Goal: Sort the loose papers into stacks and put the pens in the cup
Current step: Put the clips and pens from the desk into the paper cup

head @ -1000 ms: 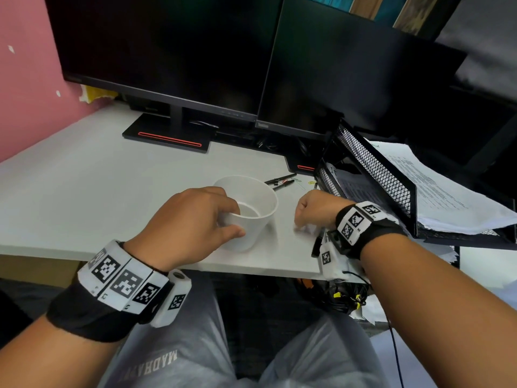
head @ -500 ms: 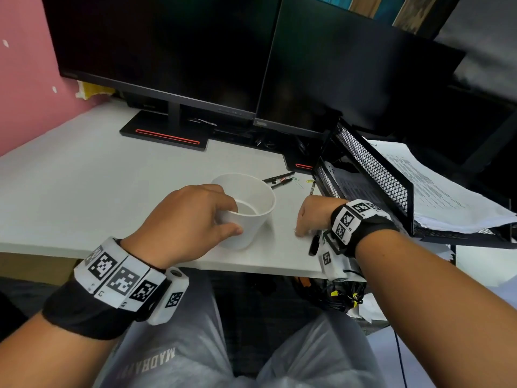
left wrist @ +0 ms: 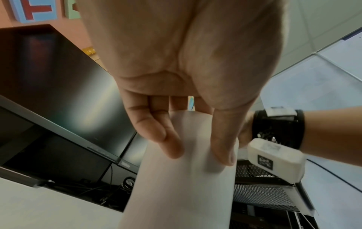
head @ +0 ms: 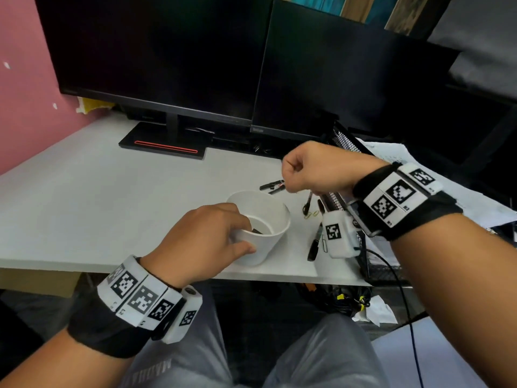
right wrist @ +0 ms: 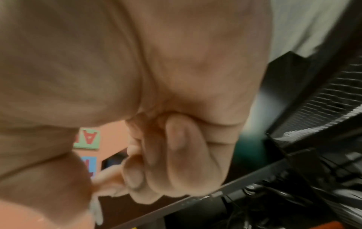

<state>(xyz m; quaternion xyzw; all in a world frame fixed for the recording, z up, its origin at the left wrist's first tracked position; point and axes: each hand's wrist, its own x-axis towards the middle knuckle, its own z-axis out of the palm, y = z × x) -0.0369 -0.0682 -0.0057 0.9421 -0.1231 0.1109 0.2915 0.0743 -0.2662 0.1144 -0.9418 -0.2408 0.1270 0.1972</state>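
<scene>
A white paper cup (head: 267,247) stands near the desk's front edge. My left hand (head: 246,233) grips its near side, thumb on the outer wall; the left wrist view shows the same hand (left wrist: 197,151) with fingers and thumb on the cup (left wrist: 186,193). Something dark lies inside the cup. My right hand (head: 289,186) hovers above the desk behind the cup, fingers curled. In the right wrist view, thumb and forefinger of that hand (right wrist: 98,186) pinch a small pale item (right wrist: 96,212) I cannot identify. Two pens (head: 272,186) lie behind the cup, another pen (head: 307,204) right of it, and one more pen (head: 314,245) near the front edge.
Paper clips (head: 310,215) lie right of the cup. A black mesh tray (head: 344,141) holding printed papers (head: 475,203) stands at the desk's right end. Two dark monitors (head: 167,65) line the back. The desk (head: 98,191) is white; the wall on the left is pink.
My right hand rose off the desk near the front edge and moved back and up, now pinching something small. My left hand kept its grip on the cup.
</scene>
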